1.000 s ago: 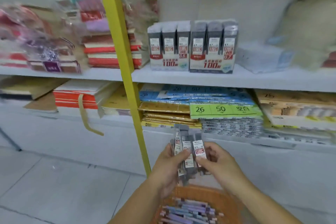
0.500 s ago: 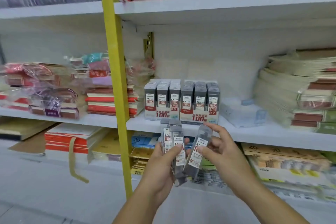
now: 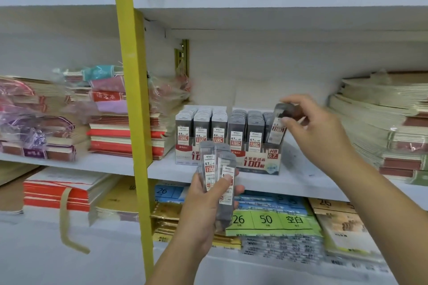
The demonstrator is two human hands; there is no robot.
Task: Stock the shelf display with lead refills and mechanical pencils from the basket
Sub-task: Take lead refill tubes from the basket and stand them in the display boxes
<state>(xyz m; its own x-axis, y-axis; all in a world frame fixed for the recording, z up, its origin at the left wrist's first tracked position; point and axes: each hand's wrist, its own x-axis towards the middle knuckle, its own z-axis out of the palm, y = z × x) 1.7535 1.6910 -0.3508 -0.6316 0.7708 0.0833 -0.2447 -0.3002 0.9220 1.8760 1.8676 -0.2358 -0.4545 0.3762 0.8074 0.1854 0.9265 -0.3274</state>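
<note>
Pinched at its top in right hand (image 3: pixel 319 127): one refill (image 3: pixel 275 131), tilted over right end of box (image 3: pixel 254 163). Square upright, label forward, seat in 0.7 row. Gripped in left hand (image 3: pixel 203 215): spare stack (image 3: pixel 209 169), before shelf (image 3: pixel 308 180) edge.

Display box (image 3: pixel 254 164): "HB 0.7"; green card (image 3: pixel 266 218): "26", "50".

right hand (image 3: pixel 317 127) pinching lead refill case (image 3: pixel 278 122) over display box (image 3: pixel 252 162), left hand (image 3: pixel 206 206) gripping more

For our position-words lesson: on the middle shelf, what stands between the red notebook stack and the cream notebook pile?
Head view: two lead refill display boxes side by side; the right hand holds a refill case there.
</note>
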